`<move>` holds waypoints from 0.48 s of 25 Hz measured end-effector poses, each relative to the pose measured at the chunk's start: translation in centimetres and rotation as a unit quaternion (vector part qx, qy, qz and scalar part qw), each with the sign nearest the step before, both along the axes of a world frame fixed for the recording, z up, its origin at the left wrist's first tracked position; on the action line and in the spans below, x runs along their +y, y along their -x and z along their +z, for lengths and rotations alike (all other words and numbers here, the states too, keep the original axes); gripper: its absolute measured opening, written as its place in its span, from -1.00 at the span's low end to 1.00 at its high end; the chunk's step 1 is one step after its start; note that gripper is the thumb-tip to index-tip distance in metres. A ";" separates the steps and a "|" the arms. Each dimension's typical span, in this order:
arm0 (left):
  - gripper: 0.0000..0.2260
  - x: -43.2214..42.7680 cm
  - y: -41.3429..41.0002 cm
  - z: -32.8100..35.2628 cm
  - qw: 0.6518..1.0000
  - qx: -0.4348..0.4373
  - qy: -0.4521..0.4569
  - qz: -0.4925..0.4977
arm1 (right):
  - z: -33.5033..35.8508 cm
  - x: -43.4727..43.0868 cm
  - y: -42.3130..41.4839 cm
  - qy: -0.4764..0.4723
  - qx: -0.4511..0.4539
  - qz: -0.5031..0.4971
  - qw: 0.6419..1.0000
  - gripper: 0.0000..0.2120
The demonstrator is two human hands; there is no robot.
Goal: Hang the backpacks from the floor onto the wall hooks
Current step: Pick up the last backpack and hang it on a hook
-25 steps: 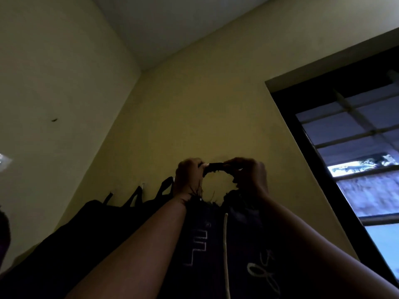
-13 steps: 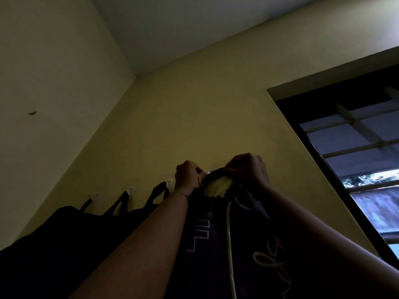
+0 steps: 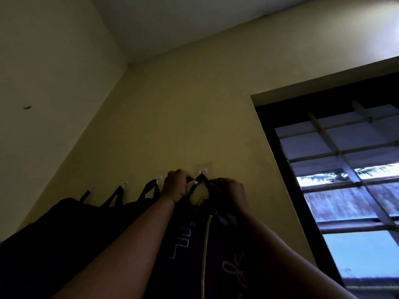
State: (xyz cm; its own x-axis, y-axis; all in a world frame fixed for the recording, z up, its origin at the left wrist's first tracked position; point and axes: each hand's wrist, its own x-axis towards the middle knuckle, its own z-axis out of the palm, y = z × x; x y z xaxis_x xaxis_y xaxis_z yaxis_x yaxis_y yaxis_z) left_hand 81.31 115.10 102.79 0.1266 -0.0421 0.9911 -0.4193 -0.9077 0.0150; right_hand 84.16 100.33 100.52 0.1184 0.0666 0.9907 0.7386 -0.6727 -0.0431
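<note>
A dark purple backpack [image 3: 194, 244] with white lettering and a white cord hangs flat against the yellow wall in front of me. Its black top loop [image 3: 201, 180] reaches up to a clear wall hook [image 3: 203, 170]. My left hand [image 3: 176, 185] grips the loop's left side. My right hand [image 3: 228, 192] grips its right side, just below the hook. Left of this, dark backpacks [image 3: 71, 225] hang by black straps from three more hooks [image 3: 159, 178].
A dark-framed window [image 3: 280, 169] with a pale grille fills the right side. The wall corner [image 3: 126, 67] and ceiling lie up to the left. The side wall [image 3: 43, 104] is close on the left.
Both hands have lowered the loop so that it now sits on the rightmost hook, which was hidden behind them before. The camera has tilted up a little.
</note>
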 end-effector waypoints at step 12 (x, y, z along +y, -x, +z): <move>-0.63 -3.1 12.1 -12.1 0.949 0.085 0.241 -0.186 | -8.6 -0.3 14.1 -0.147 0.150 0.245 0.946 -0.69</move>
